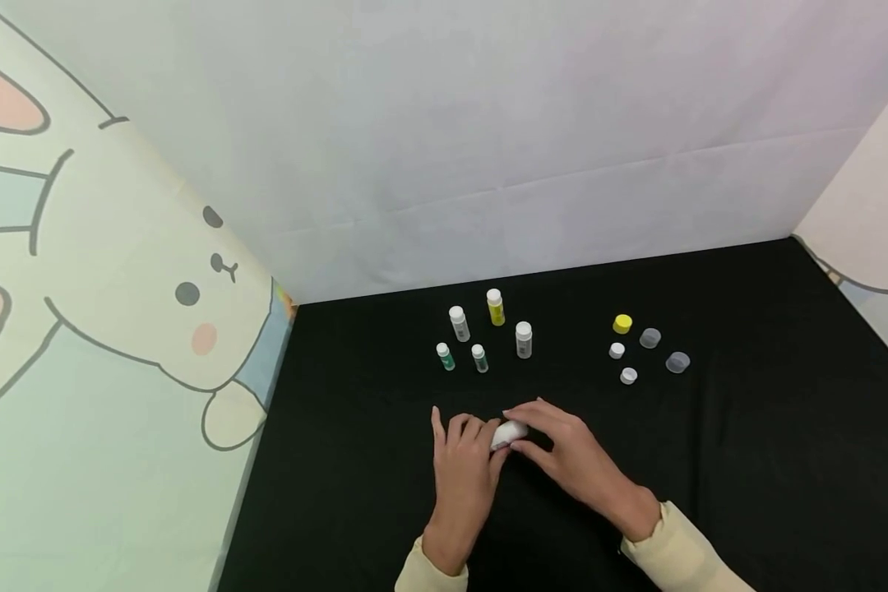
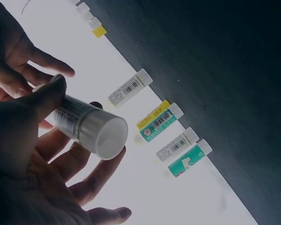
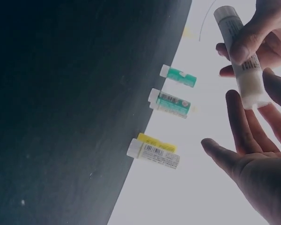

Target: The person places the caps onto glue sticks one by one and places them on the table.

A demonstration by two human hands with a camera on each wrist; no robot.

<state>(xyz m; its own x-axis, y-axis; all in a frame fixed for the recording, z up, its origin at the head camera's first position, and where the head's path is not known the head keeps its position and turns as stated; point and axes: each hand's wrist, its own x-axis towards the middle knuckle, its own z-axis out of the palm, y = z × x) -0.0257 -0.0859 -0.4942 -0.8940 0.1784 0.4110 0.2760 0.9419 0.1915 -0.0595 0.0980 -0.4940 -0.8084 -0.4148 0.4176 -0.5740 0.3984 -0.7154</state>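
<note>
My left hand [image 1: 464, 470] grips a white glue stick [image 1: 509, 433] with a printed label, low above the black table. Its thumb presses the label in the right wrist view. Around the other end, a translucent tip [image 3: 252, 91], curl the fingers of my right hand [image 1: 571, 452]; exactly how firmly they press is partly hidden. Beyond the hands stand several more glue sticks: a yellow one [image 1: 496, 308], two white ones [image 1: 460, 325] and two small green ones [image 1: 446, 357].
Right of the standing glue sticks lie loose caps: a yellow cap [image 1: 622, 323], two white caps [image 1: 617, 351] and two clear caps [image 1: 677, 363]. A pale cloth wall [image 1: 488, 164] borders the black table [image 1: 340, 477] at the back, with a rabbit-printed panel [image 1: 118, 312] on the left.
</note>
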